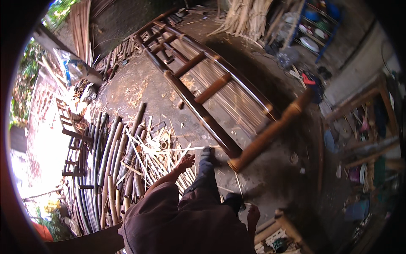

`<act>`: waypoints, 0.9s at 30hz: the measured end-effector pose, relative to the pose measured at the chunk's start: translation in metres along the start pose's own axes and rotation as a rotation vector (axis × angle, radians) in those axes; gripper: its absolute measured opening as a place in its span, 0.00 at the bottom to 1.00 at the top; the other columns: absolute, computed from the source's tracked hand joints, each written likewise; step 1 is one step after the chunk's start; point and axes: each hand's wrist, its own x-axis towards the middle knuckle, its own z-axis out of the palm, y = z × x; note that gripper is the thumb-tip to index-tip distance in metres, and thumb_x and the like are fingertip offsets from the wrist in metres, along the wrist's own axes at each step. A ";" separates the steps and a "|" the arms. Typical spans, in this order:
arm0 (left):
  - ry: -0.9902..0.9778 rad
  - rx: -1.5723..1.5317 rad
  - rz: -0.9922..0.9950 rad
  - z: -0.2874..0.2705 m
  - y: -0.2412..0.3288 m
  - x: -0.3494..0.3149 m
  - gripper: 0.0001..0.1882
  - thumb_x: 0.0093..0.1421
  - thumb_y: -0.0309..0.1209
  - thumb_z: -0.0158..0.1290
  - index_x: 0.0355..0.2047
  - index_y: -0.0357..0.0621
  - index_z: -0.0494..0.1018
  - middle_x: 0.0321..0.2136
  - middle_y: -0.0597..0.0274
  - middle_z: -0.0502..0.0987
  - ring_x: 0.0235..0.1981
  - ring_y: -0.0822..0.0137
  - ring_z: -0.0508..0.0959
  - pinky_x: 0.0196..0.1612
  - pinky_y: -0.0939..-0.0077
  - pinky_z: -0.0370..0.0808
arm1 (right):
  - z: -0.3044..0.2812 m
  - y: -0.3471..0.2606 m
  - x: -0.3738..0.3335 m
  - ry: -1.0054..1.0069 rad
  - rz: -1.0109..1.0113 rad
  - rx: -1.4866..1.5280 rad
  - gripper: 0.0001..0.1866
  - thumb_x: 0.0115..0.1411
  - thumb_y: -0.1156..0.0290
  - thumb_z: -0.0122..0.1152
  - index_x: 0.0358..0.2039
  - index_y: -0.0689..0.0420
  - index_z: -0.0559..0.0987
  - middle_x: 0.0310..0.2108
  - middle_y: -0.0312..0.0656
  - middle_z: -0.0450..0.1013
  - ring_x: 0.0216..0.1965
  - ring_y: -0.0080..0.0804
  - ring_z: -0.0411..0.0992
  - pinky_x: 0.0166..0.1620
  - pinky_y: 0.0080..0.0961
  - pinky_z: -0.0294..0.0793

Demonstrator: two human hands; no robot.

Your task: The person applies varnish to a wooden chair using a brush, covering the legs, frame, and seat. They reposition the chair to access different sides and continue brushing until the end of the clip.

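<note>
My left hand (pixel 186 161) hangs loose over the pile of split bamboo strips, fingers slightly bent and apart, with nothing seen in it. Low beside my right leg is my right hand (pixel 253 215), small and dim, so its fingers cannot be made out. Neither hand touches the long brown bamboo frame (pixel 186 91) that stretches from just ahead of me to the far left. Short crosspieces (pixel 213 88) join its rails, and a thick bamboo pole (pixel 270 131) lies across its near end.
On my left lie many bamboo poles (pixel 111 156) and pale split strips (pixel 173 163). Bundled strips (pixel 247 19) stand at the back, near a blue shelf rack (pixel 315 25). Wooden framing (pixel 372 99) and clutter line the right. A slatted bamboo piece (pixel 270 239) is at lower right.
</note>
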 end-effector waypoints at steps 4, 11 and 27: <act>0.087 -0.246 0.001 -0.089 0.045 0.053 0.43 0.57 0.65 0.47 0.55 0.37 0.61 0.46 0.43 0.74 0.45 0.54 0.77 0.47 0.61 0.73 | 0.070 -0.089 0.018 -0.094 -0.161 0.014 0.16 0.61 0.64 0.50 0.42 0.59 0.78 0.33 0.49 0.77 0.38 0.44 0.76 0.43 0.38 0.73; 0.086 -0.555 0.127 -0.178 0.173 0.120 0.50 0.57 0.69 0.38 0.63 0.36 0.53 0.51 0.40 0.71 0.53 0.48 0.72 0.57 0.56 0.65 | 0.128 -0.126 0.010 0.004 -0.015 0.126 0.17 0.62 0.59 0.50 0.40 0.58 0.79 0.28 0.47 0.76 0.28 0.39 0.75 0.35 0.38 0.74; 0.037 -1.069 0.140 -0.329 0.323 0.286 0.55 0.55 0.74 0.30 0.67 0.41 0.41 0.66 0.40 0.46 0.67 0.43 0.50 0.67 0.49 0.48 | 0.330 -0.304 0.141 0.025 -0.160 0.025 0.18 0.57 0.59 0.61 0.41 0.58 0.76 0.32 0.45 0.76 0.35 0.42 0.76 0.37 0.35 0.75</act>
